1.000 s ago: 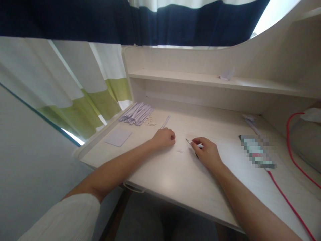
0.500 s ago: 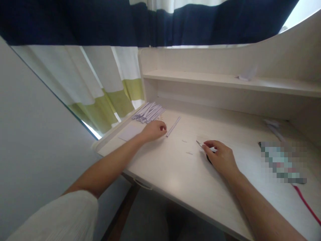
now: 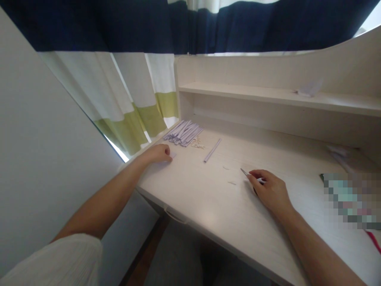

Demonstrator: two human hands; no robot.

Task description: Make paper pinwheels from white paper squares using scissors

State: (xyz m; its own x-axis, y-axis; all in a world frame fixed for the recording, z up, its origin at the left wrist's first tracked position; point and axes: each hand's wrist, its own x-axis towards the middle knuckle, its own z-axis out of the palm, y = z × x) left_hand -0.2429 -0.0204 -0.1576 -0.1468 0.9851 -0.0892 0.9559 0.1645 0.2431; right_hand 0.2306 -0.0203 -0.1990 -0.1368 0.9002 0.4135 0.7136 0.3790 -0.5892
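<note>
My left hand (image 3: pixel 159 153) is at the left side of the desk, its fingers curled onto a pale sheet of paper (image 3: pixel 173 155). The hand covers most of that sheet. In my right hand (image 3: pixel 270 188) is a small pair of scissors (image 3: pixel 244 172), metal tips pointing left, handle partly hidden by the fingers. Between the hands lies a single rolled paper tube (image 3: pixel 212 150). Beyond my left hand is a pile of similar paper tubes (image 3: pixel 183 133), with several small pale pieces (image 3: pixel 197 143) beside it.
Two thin paper scraps (image 3: pixel 231 183) lie left of the scissors. A blurred-out flat device (image 3: pixel 347 198) rests at the right, a red cord (image 3: pixel 373 240) near it. A shelf (image 3: pixel 253 94) runs along the back, holding a crumpled clear bag (image 3: pixel 308 88). Curtains hang behind.
My left hand has moved left, from beside the single tube onto the sheet of paper. My right hand keeps the scissors at about the same place. The view has shifted slightly left.
</note>
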